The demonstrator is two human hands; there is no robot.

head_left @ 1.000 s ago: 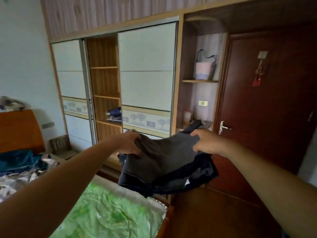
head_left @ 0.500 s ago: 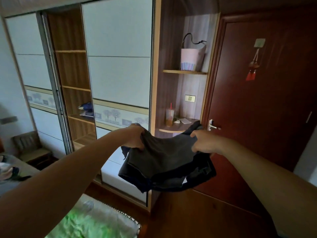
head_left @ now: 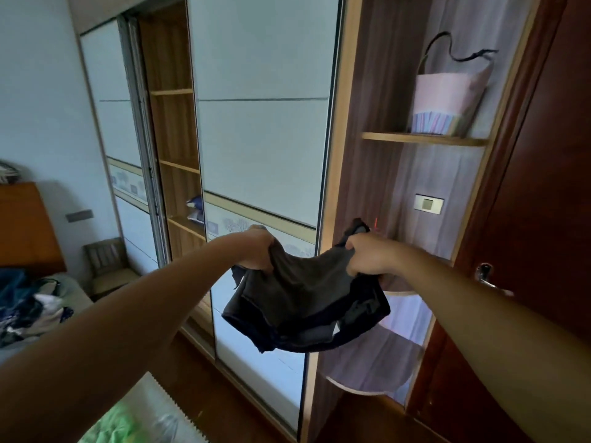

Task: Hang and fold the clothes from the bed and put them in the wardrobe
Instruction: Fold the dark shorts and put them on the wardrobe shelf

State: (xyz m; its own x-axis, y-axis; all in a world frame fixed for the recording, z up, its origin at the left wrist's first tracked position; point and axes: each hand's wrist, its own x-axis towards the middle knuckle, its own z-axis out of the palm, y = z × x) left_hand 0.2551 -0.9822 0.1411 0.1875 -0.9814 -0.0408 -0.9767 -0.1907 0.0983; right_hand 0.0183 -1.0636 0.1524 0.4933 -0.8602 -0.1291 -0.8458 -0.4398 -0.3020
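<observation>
Head view: slack grey garment (head_left: 300,298) between left hand (head_left: 256,251), right hand (head_left: 367,259)

Left hand (head_left: 256,252), right hand (head_left: 367,259) outstretched (curled)

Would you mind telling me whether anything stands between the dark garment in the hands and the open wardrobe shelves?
Nothing visible does. The dark garment, held by the left hand and right hand, hangs before the closed sliding door; the open shelves lie to its left, one already holding folded clothes.
</observation>
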